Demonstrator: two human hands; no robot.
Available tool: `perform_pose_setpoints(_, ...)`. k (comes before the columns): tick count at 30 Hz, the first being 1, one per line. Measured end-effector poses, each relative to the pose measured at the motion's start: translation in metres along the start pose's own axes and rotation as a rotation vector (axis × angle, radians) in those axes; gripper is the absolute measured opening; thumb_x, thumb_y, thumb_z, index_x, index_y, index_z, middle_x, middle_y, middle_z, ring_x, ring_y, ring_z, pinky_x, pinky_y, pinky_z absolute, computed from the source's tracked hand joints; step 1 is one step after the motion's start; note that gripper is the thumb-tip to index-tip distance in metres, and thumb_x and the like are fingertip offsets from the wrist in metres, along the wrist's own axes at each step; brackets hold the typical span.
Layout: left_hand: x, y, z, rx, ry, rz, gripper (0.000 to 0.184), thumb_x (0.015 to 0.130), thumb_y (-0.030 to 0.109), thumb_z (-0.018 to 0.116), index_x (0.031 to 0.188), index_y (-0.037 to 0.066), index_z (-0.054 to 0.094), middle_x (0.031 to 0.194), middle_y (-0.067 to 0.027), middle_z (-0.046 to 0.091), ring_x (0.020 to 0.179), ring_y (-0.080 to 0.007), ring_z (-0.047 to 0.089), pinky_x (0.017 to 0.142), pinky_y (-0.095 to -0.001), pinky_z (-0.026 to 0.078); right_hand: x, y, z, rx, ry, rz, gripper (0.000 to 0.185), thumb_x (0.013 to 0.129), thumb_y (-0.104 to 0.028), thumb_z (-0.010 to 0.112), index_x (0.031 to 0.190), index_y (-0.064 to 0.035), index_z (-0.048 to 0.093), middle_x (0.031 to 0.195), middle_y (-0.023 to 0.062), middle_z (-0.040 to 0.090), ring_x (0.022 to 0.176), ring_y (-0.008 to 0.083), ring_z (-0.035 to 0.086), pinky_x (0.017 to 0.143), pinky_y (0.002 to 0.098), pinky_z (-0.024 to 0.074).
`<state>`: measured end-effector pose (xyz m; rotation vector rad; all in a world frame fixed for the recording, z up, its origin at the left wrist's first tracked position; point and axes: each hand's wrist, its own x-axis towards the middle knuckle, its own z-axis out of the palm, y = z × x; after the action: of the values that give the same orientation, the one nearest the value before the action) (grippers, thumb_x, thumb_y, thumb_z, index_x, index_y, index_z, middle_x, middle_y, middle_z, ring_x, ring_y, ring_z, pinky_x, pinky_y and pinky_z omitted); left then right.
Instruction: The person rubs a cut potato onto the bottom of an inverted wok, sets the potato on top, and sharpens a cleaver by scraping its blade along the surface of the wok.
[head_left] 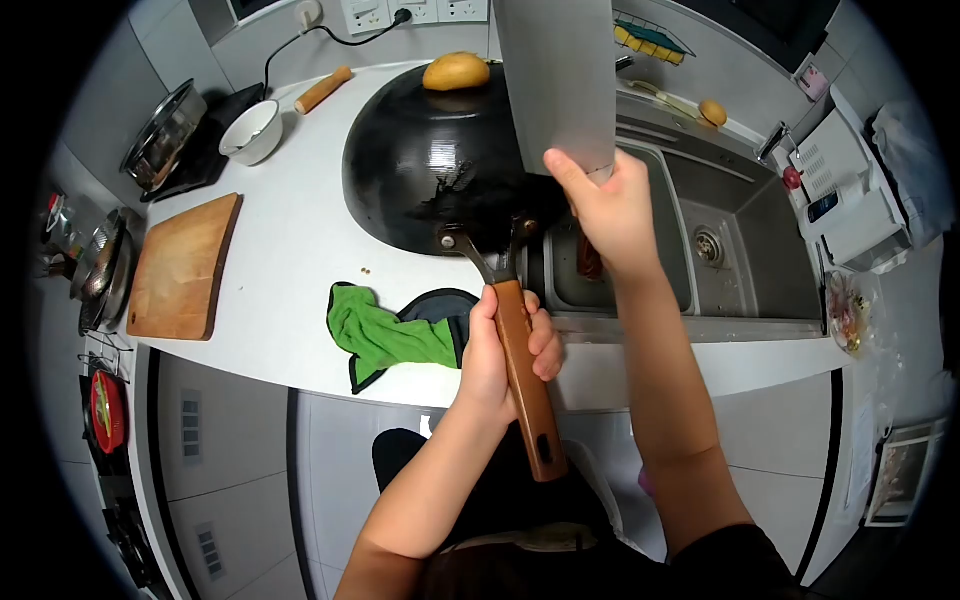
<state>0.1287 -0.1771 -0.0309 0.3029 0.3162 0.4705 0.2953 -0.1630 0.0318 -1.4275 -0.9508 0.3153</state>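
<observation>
My left hand [506, 345] is wrapped round the brown handle [532, 420] of a black wok [420, 160], whose dark, worn outer side faces me over the counter. My right hand [612, 215] grips a cleaver [560, 80], its broad grey blade pointing up with the thumb lying against the blade's base. The blade hides part of the wok's right side. A potato [456, 71] shows at the wok's far edge; whether it rests on the wok I cannot tell. Beside my left hand lies a green cloth [385, 330] with dark edging, crumpled on the counter.
A double steel sink [760, 235] is on the right, with a round yellowish item [712, 112] behind it. Leftward on the white counter [280, 240] are a wooden cutting board [185, 265], a white bowl [252, 133], a wooden rod [323, 90] and a steel pot [165, 135].
</observation>
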Motion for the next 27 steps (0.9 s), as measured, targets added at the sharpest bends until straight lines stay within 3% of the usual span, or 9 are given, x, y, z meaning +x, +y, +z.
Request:
perform_pose_setpoints(3,0.000,0.001,-0.006,-0.045,-0.063,-0.023,0.048,0.099,0.056,0.028,0.092,0.011,0.044,0.059,-0.0041,0.041,0.047,-0.0168,0.040,0.045,-0.0288,0.035,-0.006,0.001,0.006,0.108,0.020,0.047,0.018,0.084,-0.013,0.071,0.091,0.0035,0.068,0.080,0.0043,0.069,0.076,0.0077,0.060,0.071,0.0252,0.0481)
perform_pose_setpoints(11,0.000,0.000,-0.008,-0.067,-0.087,-0.004,0.049,0.097,0.059,0.030,0.091,0.012,0.045,0.058,-0.0031,0.039,0.044,-0.0163,0.036,0.042,-0.0282,0.031,-0.006,0.009,0.005,0.192,0.023,0.081,0.018,0.077,-0.007,0.072,0.092,0.0027,0.067,0.080,0.0061,0.070,0.074,0.0095,0.063,0.071,0.0264,0.0493)
perform_pose_setpoints(13,0.000,0.000,-0.008,-0.094,-0.103,-0.020,0.049,0.097,0.059,0.031,0.091,0.012,0.045,0.057,-0.0026,0.039,0.042,-0.0159,0.035,0.041,-0.0282,0.030,-0.006,0.009,0.007,-0.027,0.166,-0.063,0.027,0.071,-0.011,0.078,0.092,-0.0007,0.064,0.076,0.0081,0.068,0.070,0.0137,0.065,0.069,0.0289,0.0509)
perform_pose_setpoints(17,-0.001,0.000,-0.006,-0.086,-0.090,-0.029,0.049,0.097,0.058,0.030,0.091,0.012,0.044,0.057,-0.0027,0.039,0.043,-0.0161,0.037,0.041,-0.0285,0.030,-0.004,0.005,0.013,-0.152,0.248,-0.082,0.046,0.063,-0.019,0.084,0.099,-0.0052,0.059,0.070,0.0092,0.065,0.066,0.0226,0.066,0.065,0.0345,0.0516)
perform_pose_setpoints(19,0.000,-0.001,-0.006,-0.083,-0.085,-0.025,0.048,0.097,0.058,0.030,0.091,0.012,0.044,0.057,-0.0031,0.039,0.043,-0.0164,0.037,0.041,-0.0287,0.030,-0.004,0.005,0.021,-0.295,0.294,-0.109,0.065,0.059,-0.027,0.087,0.110,-0.0092,0.051,0.071,0.0093,0.065,0.068,0.0304,0.066,0.065,0.0404,0.0505)
perform_pose_setpoints(21,-0.001,-0.003,-0.006,-0.080,-0.081,-0.025,0.048,0.098,0.058,0.030,0.091,0.012,0.044,0.057,-0.0034,0.040,0.043,-0.0167,0.038,0.041,-0.0289,0.030,-0.004,0.000,0.027,-0.449,0.230,-0.038,0.081,0.056,-0.033,0.089,0.119,-0.0112,0.042,0.081,0.0098,0.066,0.078,0.0324,0.066,0.074,0.0442,0.0471)
perform_pose_setpoints(27,0.000,-0.002,-0.005,-0.095,-0.069,-0.044,0.048,0.097,0.057,0.032,0.091,0.012,0.043,0.057,-0.0043,0.041,0.043,-0.0175,0.039,0.041,-0.0298,0.033,-0.003,0.004,0.029,-0.418,0.199,-0.097,0.076,0.060,-0.028,0.087,0.118,-0.0115,0.042,0.092,0.0069,0.067,0.087,0.0292,0.065,0.077,0.0446,0.0426)
